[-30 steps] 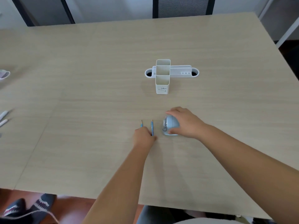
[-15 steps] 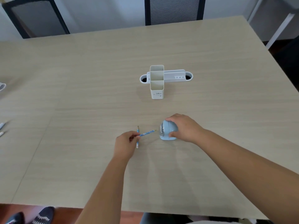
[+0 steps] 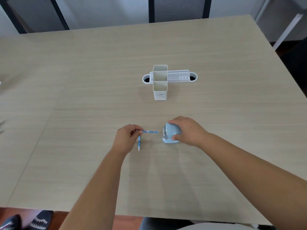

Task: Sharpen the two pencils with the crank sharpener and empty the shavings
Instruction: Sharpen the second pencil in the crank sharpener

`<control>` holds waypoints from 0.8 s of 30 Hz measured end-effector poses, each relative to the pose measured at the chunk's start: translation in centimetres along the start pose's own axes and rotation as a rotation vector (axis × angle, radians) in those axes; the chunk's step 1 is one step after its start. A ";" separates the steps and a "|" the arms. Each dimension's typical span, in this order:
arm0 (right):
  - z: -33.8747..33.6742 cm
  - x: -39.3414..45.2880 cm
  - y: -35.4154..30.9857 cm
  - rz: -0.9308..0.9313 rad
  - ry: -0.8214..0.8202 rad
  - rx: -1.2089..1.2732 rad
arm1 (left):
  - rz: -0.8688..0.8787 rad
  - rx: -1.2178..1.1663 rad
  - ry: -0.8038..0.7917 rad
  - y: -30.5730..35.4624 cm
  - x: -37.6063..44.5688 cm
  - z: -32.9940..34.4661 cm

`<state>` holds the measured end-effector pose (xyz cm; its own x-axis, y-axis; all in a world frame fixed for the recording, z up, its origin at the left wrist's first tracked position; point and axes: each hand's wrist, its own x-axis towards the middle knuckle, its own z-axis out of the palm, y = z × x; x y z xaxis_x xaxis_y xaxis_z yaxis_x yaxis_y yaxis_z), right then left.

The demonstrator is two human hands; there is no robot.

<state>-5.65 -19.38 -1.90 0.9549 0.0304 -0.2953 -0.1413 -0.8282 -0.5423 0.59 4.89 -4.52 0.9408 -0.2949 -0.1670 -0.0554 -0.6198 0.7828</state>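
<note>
A light blue crank sharpener [image 3: 171, 134] stands on the wooden table [image 3: 83, 80], its silver front facing left. My right hand [image 3: 187, 130] grips its body from the right and above. My left hand [image 3: 127, 138] pinches one blue patterned pencil [image 3: 150, 131] by its end and holds it level, the tip pointing right and a short gap away from the sharpener's front. The second blue pencil [image 3: 139, 144] lies on the table just below my left fingers, pointing toward me.
A white desk organiser [image 3: 160, 90] with tall square compartments and a low tray stands beyond the sharpener, mid-table. Two dark chairs [image 3: 179, 9] sit at the far edge. Feet in patterned socks [image 3: 38, 220] show below the near left edge.
My left hand has lifted one pencil, turned it from pointing away to level, and brought its tip close to the sharpener. The other pencil stays on the table. My right hand keeps hold of the sharpener.
</note>
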 end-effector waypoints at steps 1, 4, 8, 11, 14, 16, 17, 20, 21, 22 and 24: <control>0.0 0.0 0.0 0.000 -0.002 0.002 | 0.001 -0.002 0.003 0.0 0.0 0.0; 0.0 0.1 0.2 -0.004 -0.001 0.006 | -0.006 -0.041 0.017 0.2 0.0 -0.1; 0.1 0.1 0.2 -0.013 0.004 0.015 | -0.013 -0.088 -0.009 0.4 -0.7 1.2; 0.1 0.2 0.3 -0.021 0.006 -0.001 | -0.039 -0.110 -0.005 0.8 -0.8 2.8; 0.2 0.4 0.4 -0.024 0.016 -0.012 | -0.045 -0.115 -0.004 0.9 -0.4 3.0; 0.3 0.6 0.5 -0.024 0.025 -0.017 | -0.050 -0.121 -0.012 0.8 -0.2 2.9; 0.2 0.6 0.5 -0.024 0.032 -0.019 | -0.052 -0.125 -0.017 0.9 -0.1 3.0; 0.1 0.6 0.6 -0.040 0.041 -0.029 | -0.023 -0.107 -0.070 1.5 -0.1 4.0; 0.1 0.6 0.6 -0.042 0.043 -0.026 | -0.020 -0.102 -0.077 1.7 0.0 4.4; 0.1 0.6 0.6 -0.041 0.044 -0.019 | -0.025 -0.110 -0.073 1.8 0.0 4.7; 0.2 0.5 0.6 -0.040 0.046 -0.001 | -0.031 -0.134 -0.053 2.0 -0.1 4.8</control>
<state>-5.32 -19.74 -2.53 0.9708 0.0377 -0.2367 -0.1025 -0.8274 -0.5522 -1.19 0.17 -5.85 0.9222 -0.3175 -0.2209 0.0218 -0.5275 0.8493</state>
